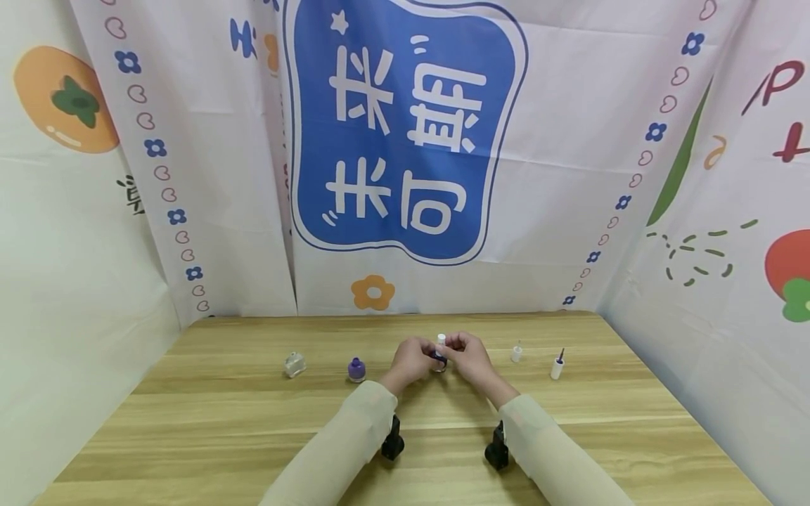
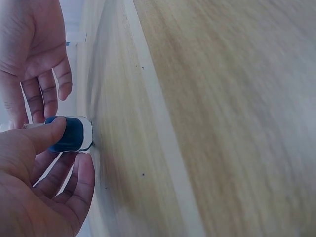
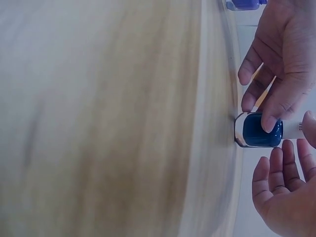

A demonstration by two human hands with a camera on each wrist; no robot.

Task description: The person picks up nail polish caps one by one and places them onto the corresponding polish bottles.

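Note:
A nail polish bottle [image 1: 439, 363] with dark blue polish stands upright on the table between both hands. Its body [image 2: 73, 134] is pinched by my left hand [image 1: 413, 360], with the thumb laid across the glass. My right hand [image 1: 470, 357] pinches the white cap [image 1: 441, 339] at the top, which sits on the bottle's neck. In the right wrist view, the thumb of the right hand [image 3: 289, 197] touches the cap's side while its other fingers curve below. Whether the cap is screwed tight cannot be seen.
To the left are an uncapped purple polish bottle [image 1: 357, 370] and a clear glass bottle [image 1: 294, 365]. Two white brush caps [image 1: 517, 353] stand on the right with brushes up; the nearer cap [image 1: 557, 369] has a dark purple brush. A printed cloth [image 1: 544, 211] hangs behind the wooden table [image 1: 221, 400].

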